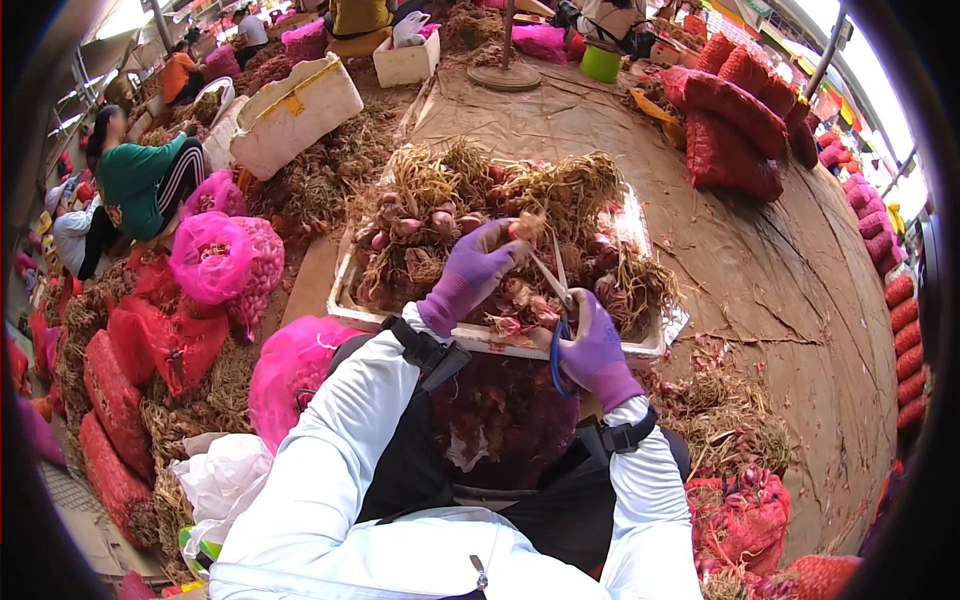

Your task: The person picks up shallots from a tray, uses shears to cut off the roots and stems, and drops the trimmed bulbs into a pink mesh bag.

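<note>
A small, round, pinkish-tan shallot (526,229) is pinched in the clamped fingers of the purple-gloved left hand (472,270), at its eight o'clock. At five o'clock, the purple-gloved right hand (597,350) closes its fingers round blue-handled metal scissors (562,290), blades parted near the shallot. Below lies a rectangular white foam tray (350,312) of dry-stemmed shallots (410,225); dark-red mesh sacks (735,135) sit at its two o'clock.

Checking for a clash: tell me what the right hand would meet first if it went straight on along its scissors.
Led by the scissors, the right hand would probably first meet the bulb pinched in the left hand; any gap in depth is unclear.
</note>
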The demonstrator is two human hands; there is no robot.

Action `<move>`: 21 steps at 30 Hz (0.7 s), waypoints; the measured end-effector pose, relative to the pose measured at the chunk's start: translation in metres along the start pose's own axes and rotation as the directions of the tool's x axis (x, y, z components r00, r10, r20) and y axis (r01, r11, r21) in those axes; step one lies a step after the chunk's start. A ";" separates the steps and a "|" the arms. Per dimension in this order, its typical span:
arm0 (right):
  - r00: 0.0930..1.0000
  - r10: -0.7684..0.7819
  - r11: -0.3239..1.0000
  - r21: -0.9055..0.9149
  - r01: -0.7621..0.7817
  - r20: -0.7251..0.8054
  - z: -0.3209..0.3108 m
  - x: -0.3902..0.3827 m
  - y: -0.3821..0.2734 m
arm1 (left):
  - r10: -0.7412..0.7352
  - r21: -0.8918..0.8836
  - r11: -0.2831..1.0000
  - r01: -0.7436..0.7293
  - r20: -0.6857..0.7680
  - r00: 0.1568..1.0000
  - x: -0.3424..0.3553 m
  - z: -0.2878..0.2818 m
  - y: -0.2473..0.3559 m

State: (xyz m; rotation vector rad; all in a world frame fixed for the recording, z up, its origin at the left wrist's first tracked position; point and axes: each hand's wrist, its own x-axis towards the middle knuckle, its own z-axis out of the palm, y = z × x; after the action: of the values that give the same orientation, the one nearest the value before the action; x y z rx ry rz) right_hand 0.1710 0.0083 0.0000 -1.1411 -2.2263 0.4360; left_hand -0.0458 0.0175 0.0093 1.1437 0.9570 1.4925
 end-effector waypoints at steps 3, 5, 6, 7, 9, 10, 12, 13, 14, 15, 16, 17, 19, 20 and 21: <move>0.968 0.170 0.970 0.145 -0.197 0.184 -0.007 0.007 -0.012 | 0.022 0.230 0.972 -0.038 0.072 0.997 -0.005 0.004 -0.001; 0.948 0.197 0.952 0.181 -0.246 0.251 -0.005 0.008 -0.013 | 0.002 0.332 0.943 -0.033 0.094 0.996 -0.010 0.005 0.004; 0.955 0.187 0.950 0.205 -0.235 0.229 -0.002 0.008 -0.010 | -0.017 0.428 0.903 -0.034 0.116 0.993 -0.012 0.006 0.006; 0.962 0.177 0.948 0.228 -0.224 0.208 -0.001 0.008 -0.009 | -0.041 0.166 0.986 0.020 0.124 0.991 -0.012 0.009 -0.001; 0.968 0.180 0.947 0.237 -0.219 0.177 -0.004 0.008 -0.010 | -0.092 0.127 0.989 0.075 0.136 0.986 -0.012 0.012 0.001; 0.972 0.183 0.945 0.246 -0.215 0.147 -0.006 0.007 -0.011 | -0.144 0.088 0.987 0.132 0.149 0.978 -0.013 0.014 0.003; 0.970 0.194 0.942 0.248 -0.226 0.147 -0.008 0.009 -0.010 | -0.121 0.250 0.965 0.079 0.156 0.980 -0.011 0.014 0.013; 0.968 0.201 0.939 0.253 -0.233 0.146 -0.009 0.009 -0.011 | -0.098 0.406 0.914 0.023 0.165 0.981 -0.011 0.013 0.016; 0.968 0.204 0.938 0.252 -0.236 0.147 -0.011 0.008 -0.013 | -0.100 0.405 0.914 0.024 0.166 0.981 -0.011 0.014 0.015; 0.966 0.214 0.938 0.244 -0.244 0.146 -0.012 0.008 -0.015 | -0.110 0.379 0.924 0.044 0.153 0.982 -0.011 0.014 0.013; 0.964 0.223 0.938 0.236 -0.252 0.144 -0.012 0.008 -0.017 | -0.120 0.353 0.934 0.064 0.139 0.983 -0.010 0.014 0.011; 0.964 0.223 0.939 0.235 -0.252 0.143 -0.011 0.007 -0.018 | -0.119 0.353 0.934 0.063 0.140 0.983 -0.011 0.015 0.009; 0.971 0.225 0.952 0.194 -0.237 0.084 -0.008 0.004 -0.019 | -0.114 0.235 0.968 0.088 0.101 0.988 -0.013 0.018 0.005; 0.971 0.225 0.952 0.194 -0.237 0.083 -0.006 0.004 -0.016 | -0.114 0.235 0.968 0.087 0.102 0.988 -0.012 0.018 0.005; 0.973 0.215 0.952 0.203 -0.229 0.089 -0.003 0.004 -0.013 | -0.042 0.396 0.918 0.000 0.099 0.994 -0.013 0.018 0.008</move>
State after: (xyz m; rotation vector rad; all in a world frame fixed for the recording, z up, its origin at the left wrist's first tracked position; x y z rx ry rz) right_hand 0.1629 0.0038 0.0110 -1.2812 -2.0541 0.7951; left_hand -0.0295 0.0036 0.0191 1.4795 1.2286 1.2365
